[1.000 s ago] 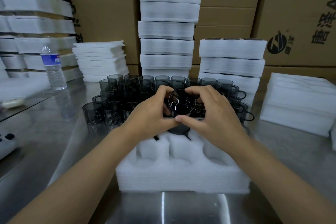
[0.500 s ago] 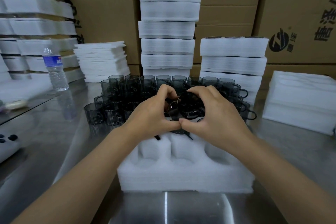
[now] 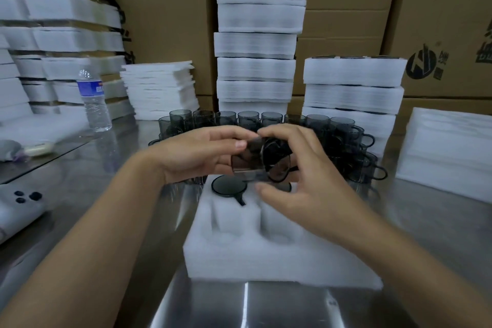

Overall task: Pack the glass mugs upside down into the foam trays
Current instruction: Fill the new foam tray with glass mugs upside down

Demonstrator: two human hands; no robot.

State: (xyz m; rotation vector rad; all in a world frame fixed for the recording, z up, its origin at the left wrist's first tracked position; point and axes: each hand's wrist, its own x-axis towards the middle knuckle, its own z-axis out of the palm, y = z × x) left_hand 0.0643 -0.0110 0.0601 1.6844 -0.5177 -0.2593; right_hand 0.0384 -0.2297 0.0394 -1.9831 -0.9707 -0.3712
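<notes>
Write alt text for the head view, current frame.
Left hand and right hand grip a smoky glass mug, possibly two, just above a white foam tray on a steel table. One packed mug sits upside down in the tray's far-left pocket; loose mugs and foam stacks stand behind.

On my feed I see two forearms, the left forearm (image 3: 106,221) and the right forearm (image 3: 399,261), both bare all the way to the frame's edge. The left hand (image 3: 197,157) and the right hand (image 3: 300,189) are bare too. The fingers (image 3: 226,136) are slim, with short, trimmed nails. The left thumbnail (image 3: 241,144) shows clearest, and the right hand's outline is slightly blurred.
</notes>
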